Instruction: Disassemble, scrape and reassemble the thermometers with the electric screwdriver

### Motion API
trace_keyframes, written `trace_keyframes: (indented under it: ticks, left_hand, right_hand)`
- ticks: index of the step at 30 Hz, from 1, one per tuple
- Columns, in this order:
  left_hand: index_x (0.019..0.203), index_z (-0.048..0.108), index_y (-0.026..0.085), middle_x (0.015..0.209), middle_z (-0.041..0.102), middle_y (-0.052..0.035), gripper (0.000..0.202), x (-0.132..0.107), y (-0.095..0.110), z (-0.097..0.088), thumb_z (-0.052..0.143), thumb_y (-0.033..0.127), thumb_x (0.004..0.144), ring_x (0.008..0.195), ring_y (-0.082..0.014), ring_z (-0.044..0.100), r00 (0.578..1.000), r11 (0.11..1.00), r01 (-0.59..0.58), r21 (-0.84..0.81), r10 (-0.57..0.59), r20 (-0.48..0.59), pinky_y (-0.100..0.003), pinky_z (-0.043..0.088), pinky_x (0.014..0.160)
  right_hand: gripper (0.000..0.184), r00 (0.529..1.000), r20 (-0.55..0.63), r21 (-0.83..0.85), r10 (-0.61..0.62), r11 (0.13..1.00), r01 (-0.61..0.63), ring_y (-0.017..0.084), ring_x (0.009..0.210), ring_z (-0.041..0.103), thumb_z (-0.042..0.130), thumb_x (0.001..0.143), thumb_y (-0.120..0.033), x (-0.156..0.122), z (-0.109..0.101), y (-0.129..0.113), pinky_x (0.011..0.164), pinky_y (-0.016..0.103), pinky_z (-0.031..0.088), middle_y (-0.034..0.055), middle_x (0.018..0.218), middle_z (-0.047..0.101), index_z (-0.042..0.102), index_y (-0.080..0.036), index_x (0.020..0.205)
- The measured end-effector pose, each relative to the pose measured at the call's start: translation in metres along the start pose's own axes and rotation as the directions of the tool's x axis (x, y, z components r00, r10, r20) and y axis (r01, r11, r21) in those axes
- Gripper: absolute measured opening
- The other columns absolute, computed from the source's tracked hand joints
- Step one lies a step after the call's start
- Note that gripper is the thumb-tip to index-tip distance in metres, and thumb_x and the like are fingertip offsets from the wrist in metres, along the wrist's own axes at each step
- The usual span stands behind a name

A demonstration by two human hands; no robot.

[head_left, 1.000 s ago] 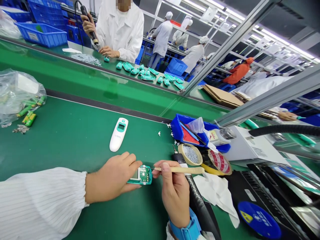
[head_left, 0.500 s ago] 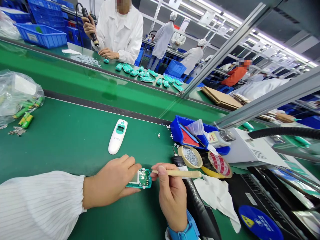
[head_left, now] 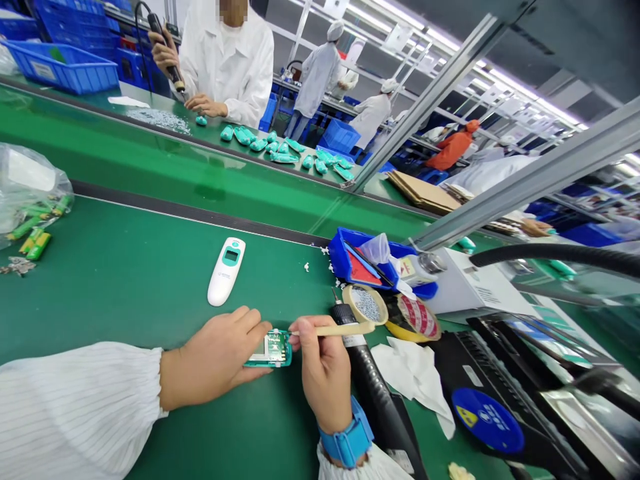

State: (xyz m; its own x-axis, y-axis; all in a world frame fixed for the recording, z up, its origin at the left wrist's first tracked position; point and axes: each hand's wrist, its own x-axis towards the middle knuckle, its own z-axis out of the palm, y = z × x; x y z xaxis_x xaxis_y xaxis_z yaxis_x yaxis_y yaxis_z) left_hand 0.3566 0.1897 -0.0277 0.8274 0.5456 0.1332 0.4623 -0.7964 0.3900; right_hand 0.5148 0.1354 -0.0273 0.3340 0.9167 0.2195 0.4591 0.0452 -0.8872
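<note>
My left hand (head_left: 215, 351) grips a teal device housing (head_left: 270, 351) with an exposed green circuit board, resting it on the green bench mat (head_left: 125, 293). My right hand (head_left: 323, 369) pinches a pale wooden-handled stick (head_left: 335, 329), its thin tip at the board's upper right edge. A blue strap (head_left: 347, 440) circles my right wrist. Just beyond the stick lies a black electric screwdriver (head_left: 354, 340) with a thick dark grip. A finished white thermometer (head_left: 225, 271) with a teal display surround lies apart, above my left hand.
A roll of tape holding screws (head_left: 365, 304), a red-printed tape roll (head_left: 417, 317), a blue bin (head_left: 360, 261) and a white cloth (head_left: 413, 373) crowd the right. A plastic bag with green batteries (head_left: 30, 197) sits far left. Across the bench, a co-worker (head_left: 225, 67) holds a screwdriver among teal housings.
The whole scene has shifted left and up as my head turned. The stick's tip has moved left over the board, and the housing has turned slightly in my left hand.
</note>
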Motion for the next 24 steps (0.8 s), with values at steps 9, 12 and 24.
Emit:
trace_keyframes:
  ticks: [9, 12, 24]
  left_hand:
    - [0.115, 0.043, 0.017, 0.093, 0.052, -0.0057, 0.044, -0.005, 0.001, -0.010, 0.055, 0.040, 0.079, 0.080, -0.0202, 0.048, 0.991, 0.990, -0.124, 0.061, 0.120, 0.060, -0.031, 0.040, 0.067]
    - [0.119, 0.040, 0.016, 0.094, 0.053, -0.0061, 0.046, -0.007, 0.002, -0.009, 0.051, 0.041, 0.081, 0.080, -0.0201, 0.048, 0.986, 0.987, -0.158, 0.039, 0.155, 0.064, -0.031, 0.040, 0.068]
    - [0.121, 0.035, 0.016, 0.094, 0.052, -0.0051, 0.045, -0.005, 0.002, -0.008, 0.043, 0.042, 0.085, 0.080, -0.0191, 0.047, 0.982, 0.986, -0.162, 0.043, 0.157, 0.101, -0.029, 0.040, 0.063]
  right_hand:
    - [0.022, 0.989, -0.097, 0.296, 0.108, 0.952, -0.075, 0.010, 0.062, 0.052, 0.041, 0.087, -0.036, -0.018, -0.007, -0.005, 0.059, 0.025, 0.045, 0.0004, 0.077, 0.054, 0.051, -0.019, 0.078]
    - [0.017, 0.990, -0.100, 0.316, 0.100, 0.947, -0.063, 0.010, 0.062, 0.052, 0.041, 0.088, -0.033, -0.026, -0.011, -0.004, 0.060, 0.025, 0.045, -0.0003, 0.079, 0.053, 0.051, -0.021, 0.080]
    - [0.013, 0.996, -0.084, 0.234, -0.015, 0.972, 0.035, 0.010, 0.060, 0.055, 0.045, 0.087, -0.023, -0.026, -0.009, -0.004, 0.057, 0.023, 0.048, 0.0010, 0.078, 0.055, 0.054, -0.020, 0.079]
